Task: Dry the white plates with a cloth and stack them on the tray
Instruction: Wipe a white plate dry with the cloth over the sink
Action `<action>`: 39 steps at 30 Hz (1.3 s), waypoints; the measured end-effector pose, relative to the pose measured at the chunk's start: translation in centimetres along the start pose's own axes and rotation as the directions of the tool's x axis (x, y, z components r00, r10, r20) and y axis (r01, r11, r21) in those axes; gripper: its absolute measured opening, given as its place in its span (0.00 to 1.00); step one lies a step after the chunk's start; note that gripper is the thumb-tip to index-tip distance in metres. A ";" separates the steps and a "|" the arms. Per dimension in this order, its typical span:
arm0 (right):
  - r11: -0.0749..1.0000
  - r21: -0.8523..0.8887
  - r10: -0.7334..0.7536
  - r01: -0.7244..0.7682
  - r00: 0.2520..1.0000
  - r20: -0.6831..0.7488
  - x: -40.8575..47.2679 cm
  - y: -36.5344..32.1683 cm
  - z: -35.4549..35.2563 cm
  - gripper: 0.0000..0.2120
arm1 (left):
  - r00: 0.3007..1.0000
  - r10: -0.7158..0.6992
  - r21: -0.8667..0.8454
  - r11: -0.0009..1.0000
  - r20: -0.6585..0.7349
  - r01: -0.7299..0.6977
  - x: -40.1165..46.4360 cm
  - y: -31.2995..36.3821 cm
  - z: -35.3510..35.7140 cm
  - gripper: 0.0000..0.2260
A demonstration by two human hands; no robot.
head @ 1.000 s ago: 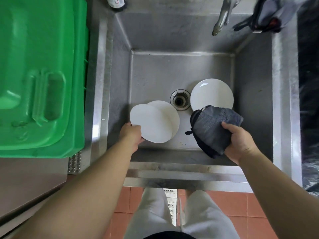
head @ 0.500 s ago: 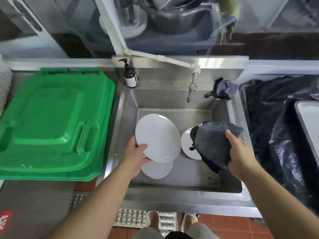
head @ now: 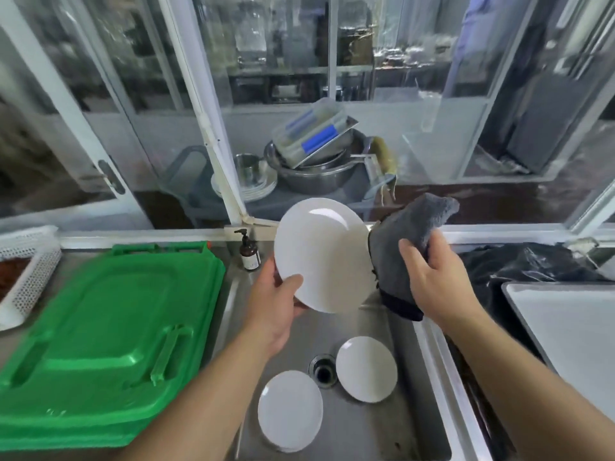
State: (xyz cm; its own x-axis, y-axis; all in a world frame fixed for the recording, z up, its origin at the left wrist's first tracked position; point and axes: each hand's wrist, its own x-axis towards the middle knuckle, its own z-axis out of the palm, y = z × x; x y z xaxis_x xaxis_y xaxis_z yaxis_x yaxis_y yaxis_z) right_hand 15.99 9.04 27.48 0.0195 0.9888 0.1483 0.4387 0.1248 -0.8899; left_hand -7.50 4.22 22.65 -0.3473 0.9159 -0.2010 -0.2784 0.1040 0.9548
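I see the white plate [head: 324, 252] held up above the steel sink [head: 429, 361], tilted so its face turns toward the camera, with a bright glare near its upper rim. The left hand [head: 271, 304] pinches it at the lower left edge, thumb on the face and fingers behind. The right hand [head: 436, 281] grips a grey cloth [head: 404, 244] bunched just beside the plate's right edge (whether cloth and plate actually touch I cannot tell), a dark hem hanging below the hand.

Down in the basin two more white plates lie flat: a near plate [head: 290, 410], which seems to sit on another, and a far plate [head: 366, 369] right of the drain [head: 322, 372]. At the far right is the pale tray [head: 572, 331], next to a crumpled black plastic sheet [head: 519, 264].

Left of the sink lies a green plastic lid [head: 106, 334], a brown pump bottle [head: 249, 252] stands at the sink's back corner, and a white perforated basket [head: 30, 271] sits at the left edge.
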 end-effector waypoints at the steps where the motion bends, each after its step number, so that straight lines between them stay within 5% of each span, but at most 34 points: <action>1: 0.990 -0.114 -0.090 0.088 0.996 -0.009 0.1 -0.8 0.0 0.09 | 1.000 0.023 -0.002 1.000 0.012 -0.023 -0.4 0.7 0.7 0.24; 5: 0.824 -0.330 -0.454 0.460 0.885 0.100 -0.5 -2.5 0.8 0.05 | 0.993 0.091 -0.063 0.994 0.071 -0.087 -2.1 2.5 3.2 0.22; 7: 0.746 -0.364 -0.519 0.557 0.830 0.207 -1.2 -2.7 1.3 0.18 | 0.984 0.138 -0.065 0.989 0.111 -0.131 -3.1 3.3 4.4 0.23; 9: 0.674 -0.436 -0.521 0.596 0.802 0.291 -1.8 -3.0 1.4 0.29 | 0.976 0.160 -0.071 0.986 0.151 -0.151 -3.9 3.9 5.2 0.24; 13: 0.569 -0.519 -0.556 0.638 0.763 0.328 -2.5 -3.3 0.3 0.31 | 0.969 0.155 -0.124 0.983 0.192 -0.133 -4.7 4.9 5.6 0.24; 20: 0.665 -0.361 -0.649 0.654 0.745 0.156 -2.1 -4.2 -0.3 0.24 | 0.944 0.218 -0.119 0.974 0.248 -0.194 -5.4 5.6 5.9 0.23; 26: 0.470 -0.337 -0.824 0.816 0.542 0.163 -0.1 -6.7 -0.6 0.19 | 0.929 0.244 -0.049 0.970 0.277 -0.240 -6.1 5.4 6.8 0.20; 33: 0.725 -0.439 -0.622 0.530 0.779 -0.086 4.7 -8.7 -3.1 0.20 | 0.927 0.299 -0.126 0.953 0.226 -0.277 -6.4 6.0 6.7 0.23; 39: 0.851 -0.350 -0.465 0.392 0.872 -0.152 1.9 -6.9 -1.2 0.21 | 0.912 0.374 -0.116 0.926 0.167 -0.359 -5.0 7.3 7.0 0.24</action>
State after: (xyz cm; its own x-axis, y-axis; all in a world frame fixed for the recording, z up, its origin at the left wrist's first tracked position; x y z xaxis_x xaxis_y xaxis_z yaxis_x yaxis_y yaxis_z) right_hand 14.07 10.00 34.42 -0.0501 0.7918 0.6088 0.6954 0.4652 -0.5478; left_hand -1.54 3.12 32.15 -0.2711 0.9392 0.2108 -0.2371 -0.2774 0.9310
